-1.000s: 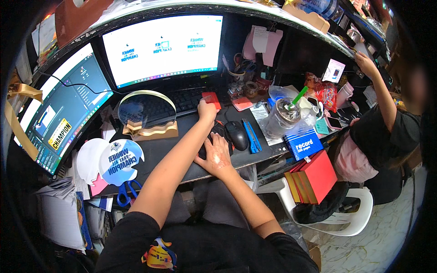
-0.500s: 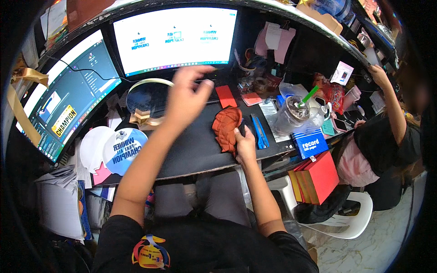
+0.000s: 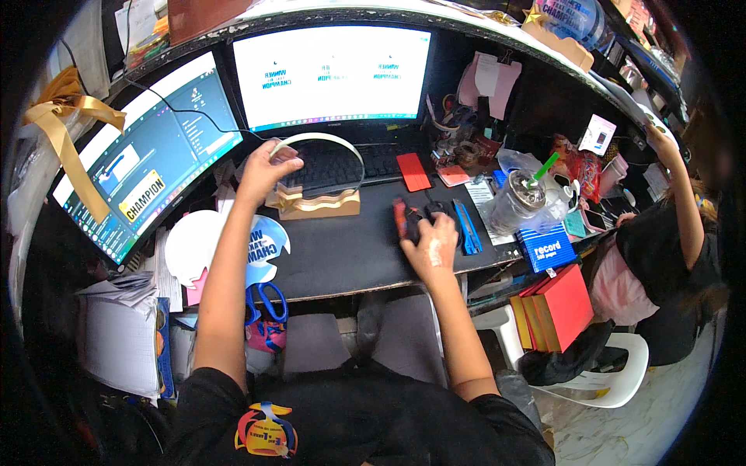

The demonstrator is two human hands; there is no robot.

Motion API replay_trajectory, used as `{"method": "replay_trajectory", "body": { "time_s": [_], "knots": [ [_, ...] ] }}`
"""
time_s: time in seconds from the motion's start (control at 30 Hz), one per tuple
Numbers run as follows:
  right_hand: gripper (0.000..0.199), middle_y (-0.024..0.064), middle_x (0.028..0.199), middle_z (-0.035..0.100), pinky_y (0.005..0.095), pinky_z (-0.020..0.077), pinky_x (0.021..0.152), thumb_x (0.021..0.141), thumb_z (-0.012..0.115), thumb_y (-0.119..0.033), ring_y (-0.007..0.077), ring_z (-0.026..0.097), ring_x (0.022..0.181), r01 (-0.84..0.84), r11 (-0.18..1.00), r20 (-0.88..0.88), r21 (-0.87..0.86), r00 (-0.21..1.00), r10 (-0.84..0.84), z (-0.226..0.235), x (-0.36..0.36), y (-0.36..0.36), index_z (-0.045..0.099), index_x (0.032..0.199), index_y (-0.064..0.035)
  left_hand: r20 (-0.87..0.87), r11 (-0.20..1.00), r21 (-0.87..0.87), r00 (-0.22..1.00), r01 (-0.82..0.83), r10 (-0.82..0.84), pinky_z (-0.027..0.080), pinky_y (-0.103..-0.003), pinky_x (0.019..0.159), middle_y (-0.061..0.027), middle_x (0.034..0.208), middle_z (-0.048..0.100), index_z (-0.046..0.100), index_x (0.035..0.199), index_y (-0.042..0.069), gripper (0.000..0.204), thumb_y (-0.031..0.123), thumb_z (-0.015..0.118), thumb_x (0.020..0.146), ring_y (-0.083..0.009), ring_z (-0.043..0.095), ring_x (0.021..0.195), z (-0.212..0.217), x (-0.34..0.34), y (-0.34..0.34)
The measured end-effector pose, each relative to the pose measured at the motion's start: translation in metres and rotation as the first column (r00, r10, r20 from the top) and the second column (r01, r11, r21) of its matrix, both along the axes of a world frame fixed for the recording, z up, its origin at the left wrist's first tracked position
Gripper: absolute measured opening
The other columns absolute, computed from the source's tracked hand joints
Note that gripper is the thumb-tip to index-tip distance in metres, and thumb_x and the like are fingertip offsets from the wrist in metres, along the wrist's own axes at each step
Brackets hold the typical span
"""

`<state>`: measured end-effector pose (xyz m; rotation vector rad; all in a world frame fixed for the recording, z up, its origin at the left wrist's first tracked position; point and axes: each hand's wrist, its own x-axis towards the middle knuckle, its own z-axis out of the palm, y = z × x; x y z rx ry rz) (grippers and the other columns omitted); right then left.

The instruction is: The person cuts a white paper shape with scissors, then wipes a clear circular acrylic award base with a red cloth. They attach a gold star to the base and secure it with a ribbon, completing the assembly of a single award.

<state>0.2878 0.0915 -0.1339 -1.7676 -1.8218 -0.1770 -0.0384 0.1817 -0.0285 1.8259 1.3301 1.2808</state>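
A round clear plaque (image 3: 363,159) with a pale gold rim stands upright on a wavy gold base (image 3: 320,206), on the desk before the keyboard (image 3: 330,161). My left hand (image 3: 263,172) has its thumb and fingers closed around the rim's upper left side. To the right, my right hand (image 3: 435,242) lies low over the desk, fingers curled over a small black object (image 3: 440,210) that I cannot make out. Touching that hand's left side is a dark object with a red end (image 3: 401,213). A blue cutter (image 3: 468,227) lies just right of the hand.
Two monitors (image 3: 334,74) line the back and left. White and blue round cutouts (image 3: 268,245) lie at the left edge, above blue-handled scissors (image 3: 268,301). A plastic cup with a green straw (image 3: 522,198) and a blue record book (image 3: 546,247) stand right. Another person (image 3: 649,272) is at far right.
My left hand has come down onto the plaque, which is turned and further right. The reddish-brown cloth from my right hand is out of sight. The view has shifted slightly left.
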Motion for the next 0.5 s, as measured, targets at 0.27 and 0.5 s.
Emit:
{"method": "replay_trajectory", "body": {
  "time_s": [0.27, 0.5],
  "knots": [
    [0.039, 0.0297, 0.12, 0.055, 0.05, 0.0377, 0.099, 0.08, 0.07, -0.029, 0.0424, 0.05, 0.117, -0.124, 0.989, -0.3, -0.086, 0.949, 0.093, -0.014, -0.016, -0.011, 0.057, 0.099, 0.0032, 0.065, 0.998, 0.067, 0.998, -0.003, -0.002, 0.053, -0.029, 0.072, -0.0074, 0.082, 0.069, 0.063, 0.085, 0.003, 0.026, 0.019, 0.08, 0.074, -0.0141, 0.066, 0.077, 0.001, 0.091, -0.039],
    [0.053, 0.026, 0.119, 0.059, 0.0389, 0.0415, 0.096, 0.099, 0.047, -0.037, 0.0327, 0.057, 0.11, 0.092, 0.982, -0.96, 0.163, 0.243, 0.136, -0.013, -0.022, 0.049, 0.048, 0.125, 0.0091, -0.067, 0.99, 0.01, 0.988, -0.14, 0.14, 0.051, -0.028, 0.07, -0.0079, 0.089, 0.068, 0.06, 0.089, 0.005, 0.025, 0.017, 0.078, 0.076, -0.0115, 0.064, 0.075, 0.005, 0.124, -0.084]
  ]
}}
